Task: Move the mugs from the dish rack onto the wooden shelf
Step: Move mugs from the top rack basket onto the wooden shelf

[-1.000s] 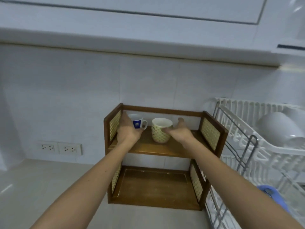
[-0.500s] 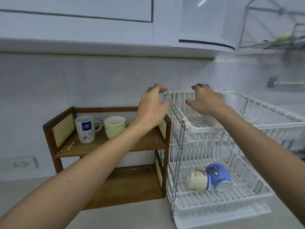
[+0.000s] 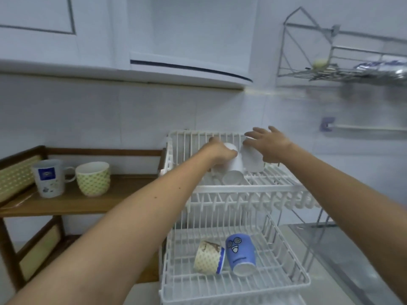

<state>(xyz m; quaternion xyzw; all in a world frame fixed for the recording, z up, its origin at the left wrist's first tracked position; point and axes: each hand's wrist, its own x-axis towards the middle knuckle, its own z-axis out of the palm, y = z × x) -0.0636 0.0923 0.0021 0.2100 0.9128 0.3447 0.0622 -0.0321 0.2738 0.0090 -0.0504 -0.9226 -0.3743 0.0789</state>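
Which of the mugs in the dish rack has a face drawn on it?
The blue mug on the rack's lower tier, standing rim down. The patterned mug beside it and the two white mugs on the upper tier show no face.

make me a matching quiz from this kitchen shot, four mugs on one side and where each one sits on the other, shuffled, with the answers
Mugs:
1. blue face mug
2. green-patterned mug
3. white mug under the left hand
4. mug with blue square logo

Places:
A. upper tier of the dish rack
B. wooden shelf, nearest its left end panel
C. lower tier of the dish rack, upside down
D. wooden shelf, right of the other mug there

Pairs: 1-C, 2-D, 3-A, 4-B
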